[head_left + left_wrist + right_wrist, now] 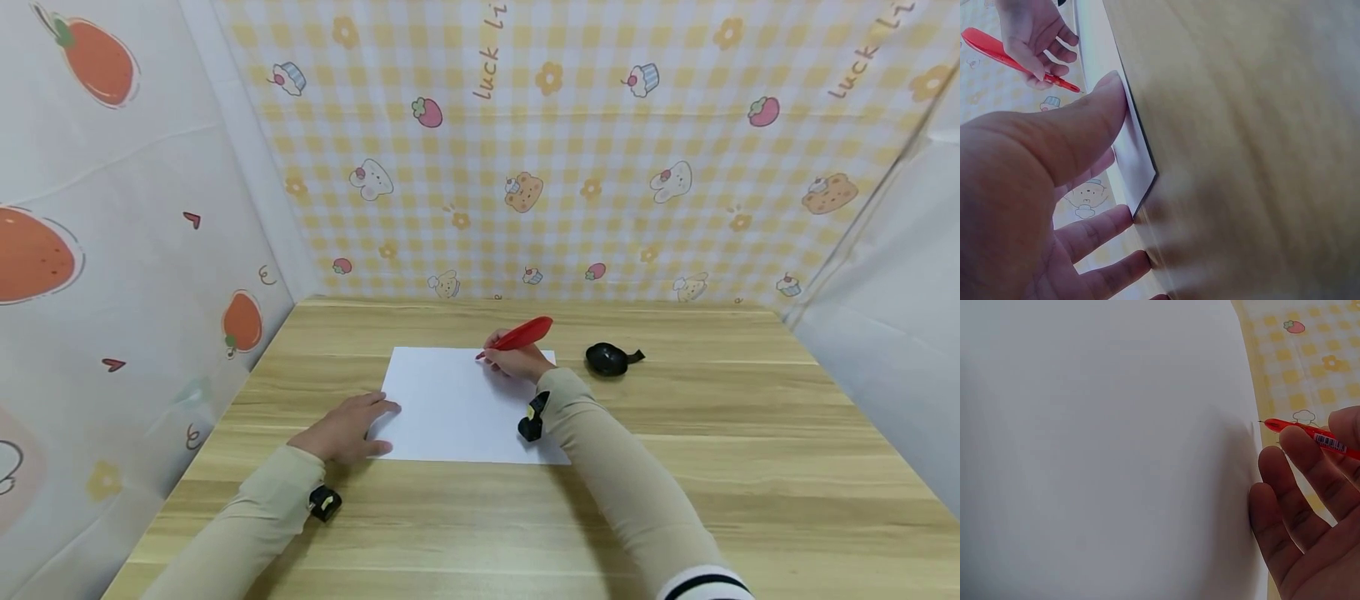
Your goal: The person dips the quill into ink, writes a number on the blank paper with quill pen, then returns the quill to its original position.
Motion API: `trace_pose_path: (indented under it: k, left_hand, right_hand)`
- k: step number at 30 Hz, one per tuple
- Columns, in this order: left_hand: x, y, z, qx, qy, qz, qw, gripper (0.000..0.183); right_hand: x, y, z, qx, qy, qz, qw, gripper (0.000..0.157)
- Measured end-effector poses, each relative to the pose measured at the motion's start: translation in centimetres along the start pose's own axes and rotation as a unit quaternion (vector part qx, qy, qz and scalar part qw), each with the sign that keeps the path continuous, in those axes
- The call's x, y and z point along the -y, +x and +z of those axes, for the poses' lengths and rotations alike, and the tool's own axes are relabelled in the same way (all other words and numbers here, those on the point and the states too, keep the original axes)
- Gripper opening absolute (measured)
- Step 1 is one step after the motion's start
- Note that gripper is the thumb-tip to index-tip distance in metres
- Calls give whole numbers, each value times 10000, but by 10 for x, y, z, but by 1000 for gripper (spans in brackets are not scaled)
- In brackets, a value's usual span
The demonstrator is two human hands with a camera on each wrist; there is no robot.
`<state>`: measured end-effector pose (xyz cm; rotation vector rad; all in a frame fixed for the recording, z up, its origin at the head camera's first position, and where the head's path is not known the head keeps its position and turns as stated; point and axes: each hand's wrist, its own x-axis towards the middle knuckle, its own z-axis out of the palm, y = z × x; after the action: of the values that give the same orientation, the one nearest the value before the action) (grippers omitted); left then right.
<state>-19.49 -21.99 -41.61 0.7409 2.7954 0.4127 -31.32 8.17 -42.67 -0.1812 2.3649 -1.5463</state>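
A white sheet of paper [450,417] lies flat on the wooden table. My right hand [517,362] pinches a red feather-shaped pen [527,334] near the sheet's far edge, its plume pointing up and to the right. In the right wrist view the thin pen tip [1261,421] is right at the paper's surface, and a barcode label shows on the barrel. My left hand [348,428] rests at the paper's left edge with fingers spread. Its thumb [1100,109] lies on the sheet near the corner, while other fingers touch the tabletop.
A small round black object [607,360] with a short strap-like end lies right of the paper. Behind the table [712,467] hangs a yellow checked cloth [480,150]; a white printed cloth [150,275] covers the left side. Both wrists carry small black cameras.
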Motion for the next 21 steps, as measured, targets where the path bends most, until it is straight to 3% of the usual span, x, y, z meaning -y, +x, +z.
trace_pose_path:
  k: [21]
  left_hand:
    - [-2,1,-1,116,-2,-76,9999,55]
  right_hand:
    - [4,1,4,-96,7,4,10000,8]
